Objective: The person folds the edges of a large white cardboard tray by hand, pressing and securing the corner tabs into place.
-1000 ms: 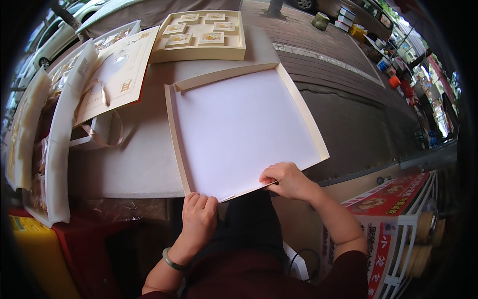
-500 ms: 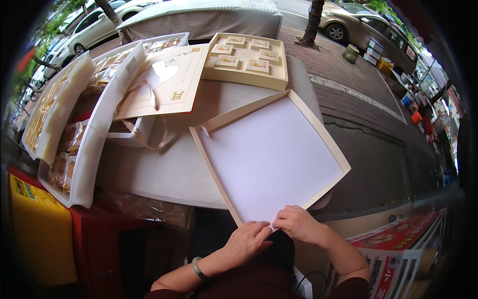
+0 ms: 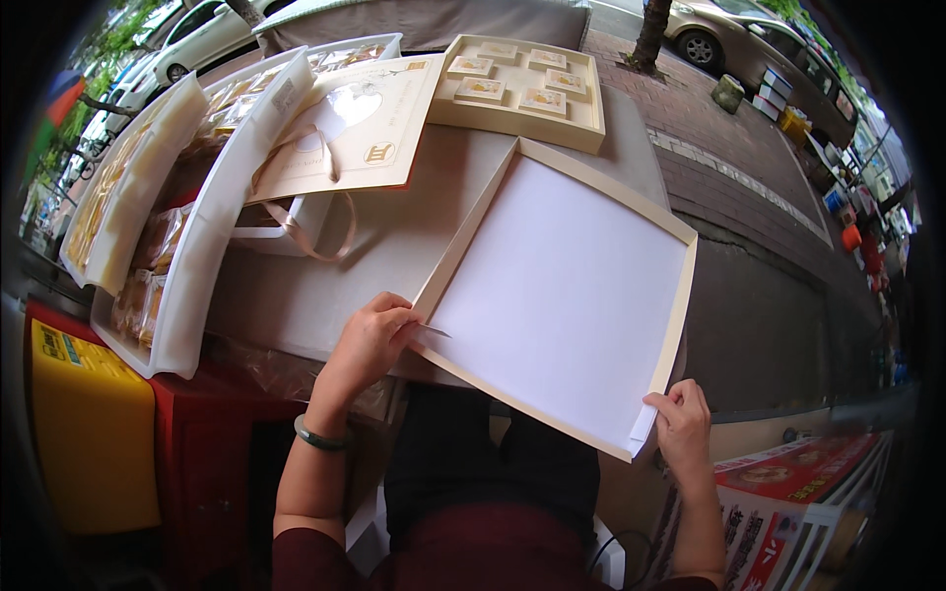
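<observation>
A shallow cream cardboard box tray [image 3: 562, 286] with a white inside lies tilted across the front of the table and overhangs its near edge. At its left corner my left hand [image 3: 372, 340] is closed on the wall, where a small white flap sticks inward. My right hand [image 3: 684, 419] pinches the right wall close to the nearest corner, beside a folded white strip [image 3: 642, 422]. Behind it stands a similar cream box [image 3: 522, 120] holding several small square packs [image 3: 480, 91]. A cream gift bag [image 3: 355, 165] with ribbon handles lies to its left.
Long white plastic trays [image 3: 229, 192] of wrapped goods fill the left of the grey table [image 3: 305, 300]. Below them are a yellow box [image 3: 89, 424] and a red stand [image 3: 217, 453]. Parked cars and a tree trunk [image 3: 650, 34] stand beyond; a printed red sign [image 3: 798, 468] is at lower right.
The box tray has been turned clockwise. My hands, together at its near corner before, are now apart: the left at the left corner, the right at the nearest corner's right side.
</observation>
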Motion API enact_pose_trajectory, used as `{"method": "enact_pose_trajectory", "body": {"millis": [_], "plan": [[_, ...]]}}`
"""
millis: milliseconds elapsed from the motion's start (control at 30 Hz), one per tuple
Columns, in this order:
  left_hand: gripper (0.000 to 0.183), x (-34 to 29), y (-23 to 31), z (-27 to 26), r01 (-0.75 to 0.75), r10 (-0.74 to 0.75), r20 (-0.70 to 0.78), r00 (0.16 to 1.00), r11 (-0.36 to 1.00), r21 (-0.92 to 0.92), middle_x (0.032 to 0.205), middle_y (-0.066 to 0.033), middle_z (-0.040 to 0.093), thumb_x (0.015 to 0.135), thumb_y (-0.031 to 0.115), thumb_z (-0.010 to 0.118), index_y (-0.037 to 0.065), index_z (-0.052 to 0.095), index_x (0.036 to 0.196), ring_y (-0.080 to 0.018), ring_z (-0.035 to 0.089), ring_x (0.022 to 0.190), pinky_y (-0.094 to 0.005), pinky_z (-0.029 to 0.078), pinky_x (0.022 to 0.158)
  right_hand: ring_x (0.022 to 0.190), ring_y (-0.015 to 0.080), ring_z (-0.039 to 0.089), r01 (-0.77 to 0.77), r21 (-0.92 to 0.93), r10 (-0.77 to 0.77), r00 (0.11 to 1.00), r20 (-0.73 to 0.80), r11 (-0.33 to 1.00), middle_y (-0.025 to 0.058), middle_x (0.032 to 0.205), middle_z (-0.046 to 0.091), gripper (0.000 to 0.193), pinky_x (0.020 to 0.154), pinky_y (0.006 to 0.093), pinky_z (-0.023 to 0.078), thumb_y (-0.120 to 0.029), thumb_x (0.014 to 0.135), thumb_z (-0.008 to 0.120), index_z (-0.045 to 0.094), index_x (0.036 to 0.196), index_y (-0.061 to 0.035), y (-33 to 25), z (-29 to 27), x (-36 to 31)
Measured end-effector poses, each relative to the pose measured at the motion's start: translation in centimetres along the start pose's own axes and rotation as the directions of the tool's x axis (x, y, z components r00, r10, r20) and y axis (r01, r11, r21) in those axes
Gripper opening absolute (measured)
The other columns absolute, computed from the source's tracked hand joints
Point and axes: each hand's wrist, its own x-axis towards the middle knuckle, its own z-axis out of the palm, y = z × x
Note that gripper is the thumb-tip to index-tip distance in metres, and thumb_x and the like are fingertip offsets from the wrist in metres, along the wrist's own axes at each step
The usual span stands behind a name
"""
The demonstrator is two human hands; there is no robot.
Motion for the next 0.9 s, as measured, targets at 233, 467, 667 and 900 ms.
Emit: {"method": "enact_pose_trajectory", "body": {"millis": [233, 467, 667, 900], "plan": [[0.004, 0.8, 2.3, -0.2, -0.166, 0.124, 0.168, 0.978, 0.951, 0.262, 0.099, -0.0098, 0.069, 0.08, 0.003, 0.072, 0.004, 0.075, 0.083, -0.0298, 0.065, 0.081, -0.0375, 0.054, 0.075, 0.081, 0.0358, 0.066, -0.056, 0.135, 0.056, 0.998, 0.003, 0.989, 0.016, 0.091, 0.062, 0.02, 0.072, 0.0437, 0.053, 0.009, 0.086, 0.059, 0.071, 0.099, -0.0002, 1.1, 1.5, 1.6], [0.021, 2.3, 1.1, -2.3, -0.464, 0.241, 0.539, 0.807, 0.824, 0.325, 0.119, -0.0104, 0.067, 0.082, -0.001, 0.059, 0.007, 0.071, 0.097, -0.029, 0.064, 0.102, -0.0383, 0.052, 0.088, 0.08, 0.0356, 0.066, -0.004, 0.101, 0.003, 1.0, 0.007, 0.995, 0.0151, 0.09, 0.062, 0.021, 0.073, 0.0441, 0.055, 0.009, 0.085, 0.056, 0.069, 0.099, 0.0, 2.0, 1.8, 2.2], [0.019, 3.0, 1.3, -2.2, -0.49, 0.155, 0.673, 0.724, 0.802, 0.342, 0.114, -0.0074, 0.066, 0.082, -0.001, 0.057, 0.008, 0.069, 0.092, -0.0291, 0.066, 0.104, -0.0408, 0.049, 0.094, 0.08, 0.0345, 0.067, 0.024, 0.083, -0.023, 1.0, -0.019, 0.996, 0.0141, 0.089, 0.063, 0.019, 0.073, 0.0428, 0.055, 0.008, 0.084, 0.058, 0.07, 0.097, -0.0007, 2.5, 1.6, 3.3], [0.006, 3.1, 4.0, -1.3, -0.748, 0.309, 0.707, 0.636, 0.469, 0.468, 0.092, -0.0023, 0.062, 0.081, 0.009, 0.065, 0.014, 0.068, 0.08, -0.0208, 0.059, 0.096, -0.0337, 0.045, 0.082, 0.081, 0.0338, 0.068, 0.051, 0.043, -0.051, 0.999, 0.002, 0.998, 0.0135, 0.089, 0.065, 0.017, 0.072, 0.0412, 0.056, 0.007, 0.084, 0.061, 0.07, 0.096, -0.0011, 3.7, 1.5, 4.1]]}}
